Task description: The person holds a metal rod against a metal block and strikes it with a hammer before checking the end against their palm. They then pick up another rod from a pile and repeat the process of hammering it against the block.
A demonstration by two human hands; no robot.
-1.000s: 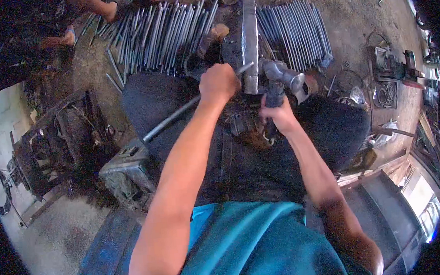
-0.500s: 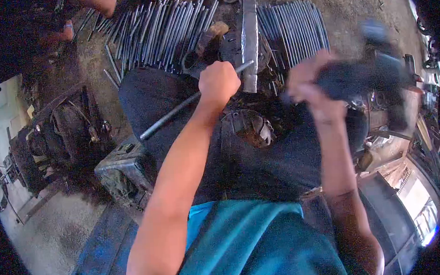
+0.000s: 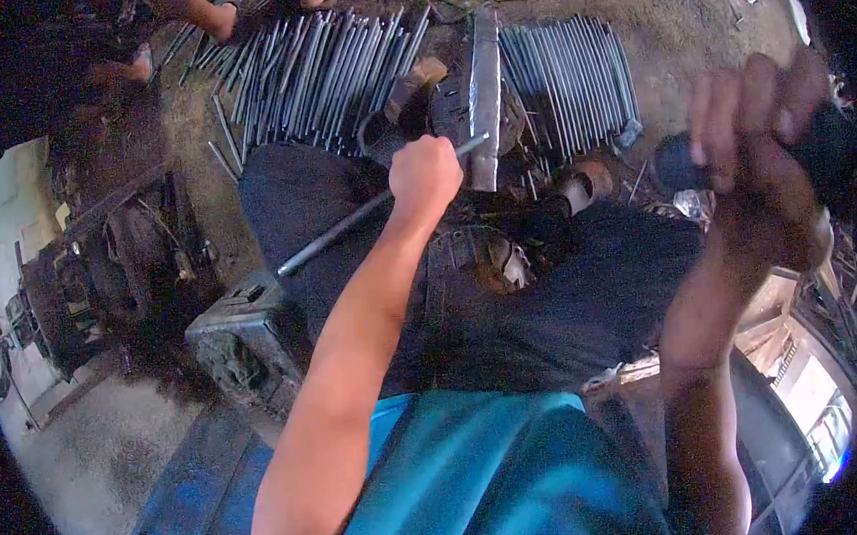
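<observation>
My left hand [image 3: 426,176] is closed in a fist around a metal rod [image 3: 335,238]. The rod slants across my lap, and its upper tip overlaps the lower end of a flat metal bar [image 3: 484,90]. Raised at the right, close to the camera, my right hand [image 3: 760,124] grips the thick dark handle of a hammer [image 3: 680,162]. The hammer's head is lost in the dark edge of the view. Behind the bar sits a round, dark metal block [image 3: 451,106].
Many metal rods lie in a loose pile [image 3: 327,79] at the back left and in a neat row [image 3: 574,85] at the back right. Another person's arm [image 3: 192,11] reaches in at top left. A grimy metal box [image 3: 243,326] stands by my left leg.
My right hand has swung up and outward to the right with the hammer, away from the rod's tip. My left hand still holds the rod in nearly the same place.
</observation>
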